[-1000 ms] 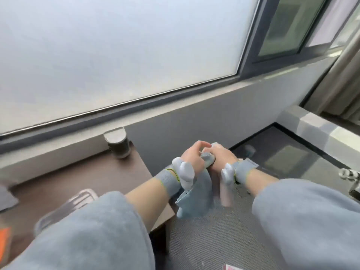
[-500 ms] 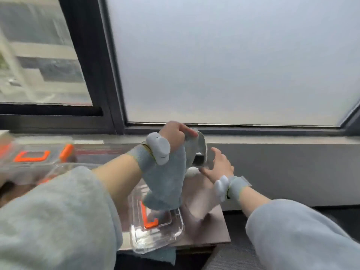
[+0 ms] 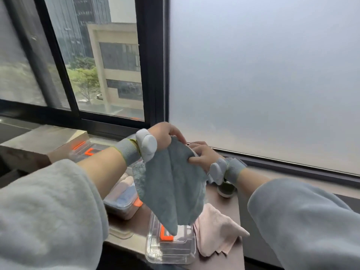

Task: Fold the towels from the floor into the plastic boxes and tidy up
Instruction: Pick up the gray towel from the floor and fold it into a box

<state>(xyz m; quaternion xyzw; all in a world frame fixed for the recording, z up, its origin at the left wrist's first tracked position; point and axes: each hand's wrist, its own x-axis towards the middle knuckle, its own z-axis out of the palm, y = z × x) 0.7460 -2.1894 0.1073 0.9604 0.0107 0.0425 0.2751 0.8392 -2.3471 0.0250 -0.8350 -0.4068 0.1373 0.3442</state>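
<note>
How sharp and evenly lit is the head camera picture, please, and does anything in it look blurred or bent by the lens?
Head view: soft daylight through the frosted pane backlights the scene, no hard shadows; the grey towel, gripped by the left hand and right hand, is fairly sharp; the sleeves and the left edge are blurred; the window frame leans, wide-angle distortion.

Both hands (image 3: 165, 134) (image 3: 202, 154) grip grey towel (image 3: 173, 184) above clear box (image 3: 171, 248).
</note>
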